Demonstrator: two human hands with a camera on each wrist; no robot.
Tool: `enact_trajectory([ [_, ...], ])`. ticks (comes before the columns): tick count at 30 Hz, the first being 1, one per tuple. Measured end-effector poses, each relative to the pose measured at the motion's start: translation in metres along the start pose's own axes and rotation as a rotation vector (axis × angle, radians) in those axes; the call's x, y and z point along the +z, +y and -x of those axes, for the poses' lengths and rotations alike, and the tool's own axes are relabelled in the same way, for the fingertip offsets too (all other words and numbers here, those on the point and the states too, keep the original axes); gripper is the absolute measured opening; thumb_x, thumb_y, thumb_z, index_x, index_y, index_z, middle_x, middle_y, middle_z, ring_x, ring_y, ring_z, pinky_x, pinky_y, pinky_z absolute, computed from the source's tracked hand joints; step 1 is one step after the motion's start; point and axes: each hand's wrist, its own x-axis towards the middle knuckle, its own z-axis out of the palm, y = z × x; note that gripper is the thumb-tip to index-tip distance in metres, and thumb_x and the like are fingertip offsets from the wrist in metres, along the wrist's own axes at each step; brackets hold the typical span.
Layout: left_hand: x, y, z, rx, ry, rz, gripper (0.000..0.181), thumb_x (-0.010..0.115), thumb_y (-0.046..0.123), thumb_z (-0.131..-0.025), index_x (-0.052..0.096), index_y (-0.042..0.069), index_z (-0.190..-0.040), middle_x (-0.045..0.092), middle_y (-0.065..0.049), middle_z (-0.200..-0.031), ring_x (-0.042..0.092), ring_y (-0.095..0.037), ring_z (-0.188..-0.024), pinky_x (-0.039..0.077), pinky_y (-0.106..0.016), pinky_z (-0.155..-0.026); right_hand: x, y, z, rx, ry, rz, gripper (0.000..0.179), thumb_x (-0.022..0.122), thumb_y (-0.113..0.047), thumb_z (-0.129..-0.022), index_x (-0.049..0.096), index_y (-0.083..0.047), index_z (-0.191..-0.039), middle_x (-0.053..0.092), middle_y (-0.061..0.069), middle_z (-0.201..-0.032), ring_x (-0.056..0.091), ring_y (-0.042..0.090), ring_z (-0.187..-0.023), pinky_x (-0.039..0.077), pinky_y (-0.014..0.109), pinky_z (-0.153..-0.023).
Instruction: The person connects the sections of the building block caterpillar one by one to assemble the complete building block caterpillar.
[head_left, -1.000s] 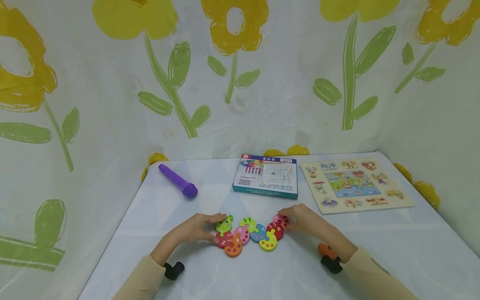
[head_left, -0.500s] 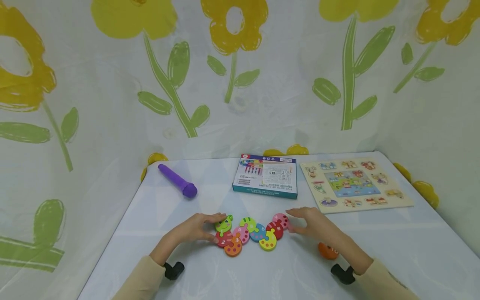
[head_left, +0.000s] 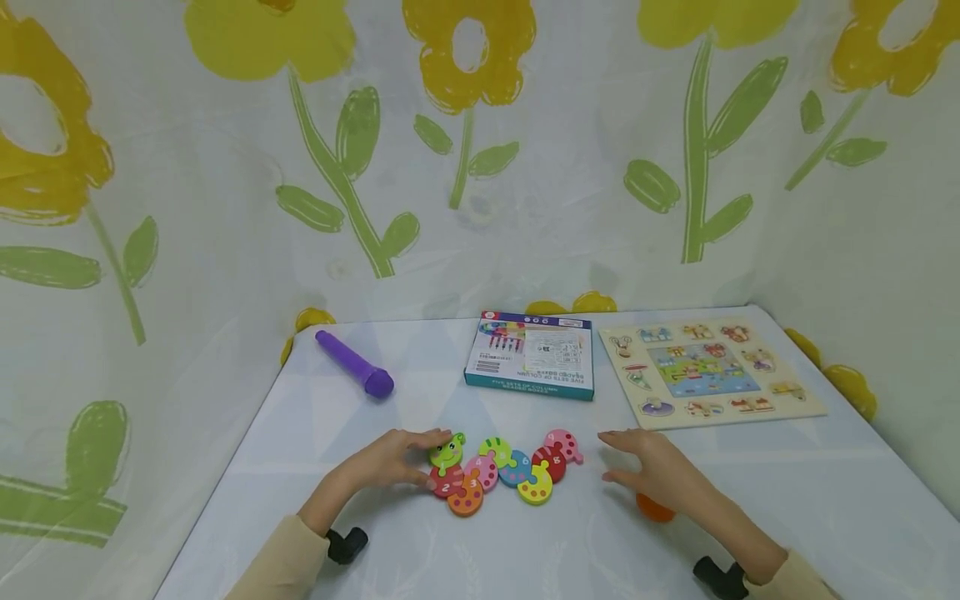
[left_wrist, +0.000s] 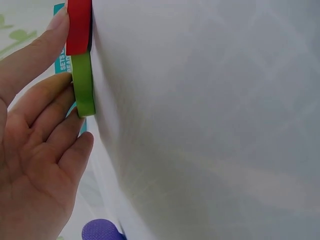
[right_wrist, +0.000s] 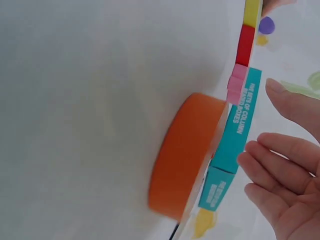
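A number caterpillar puzzle lies in a wavy row on the table, with several coloured pieces joined. My left hand rests against its left end, index fingertip along the green smiling head piece and thumb at the side of the red number 2 piece. To the right of the row, my right hand holds nothing, its fingers and thumb spread apart. Below that hand lies a loose orange piece, partly hidden in the head view. The pink piece ends the row on the right.
A purple toy microphone lies at the back left. A flat box sits behind the caterpillar, and a wooden picture board lies to its right. Flower-patterned cloth rises beyond the table's back edge.
My right hand has let go of the pink end piece and moved right, toward me, now over the orange piece. My left hand stays at the head end.
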Motion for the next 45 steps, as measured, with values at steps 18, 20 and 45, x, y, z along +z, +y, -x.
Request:
enact_trajectory([
  [18,0.001,0.000,0.000,-0.005,-0.001,0.006,0.068,0.079,0.016,-0.080,0.051,0.012,-0.141,0.044,-0.004,-0.147,0.038,-0.028,-0.137,0.034,-0.049,-0.109,-0.008,0.010,0.035,0.073,-0.004,0.028,0.056,0.084,-0.029,-0.073,0.068,-0.003,-0.120,0.067,0.010,-0.117,0.063,0.027,-0.102,0.055,0.042,-0.084],
  [20,0.000,0.001,0.000,0.001,-0.001,0.008,0.067,0.079,0.016,-0.080,0.051,0.011,-0.141,0.044,-0.005,-0.147,0.038,-0.029,-0.137,0.034,-0.049,-0.108,-0.008,0.013,0.037,0.058,0.000,0.046,0.054,0.084,-0.028,-0.074,0.068,-0.002,-0.119,0.068,0.010,-0.116,0.063,0.024,-0.098,0.055,0.043,-0.084],
  [45,0.001,-0.001,0.001,-0.021,0.003,-0.004,0.069,0.080,0.016,-0.079,0.050,0.014,-0.142,0.043,-0.003,-0.148,0.037,-0.026,-0.137,0.033,-0.048,-0.109,-0.010,0.028,0.065,0.058,-0.060,0.061,0.048,0.084,-0.029,-0.072,0.072,0.000,-0.108,0.072,0.006,-0.103,0.067,0.024,-0.094,0.056,0.041,-0.080],
])
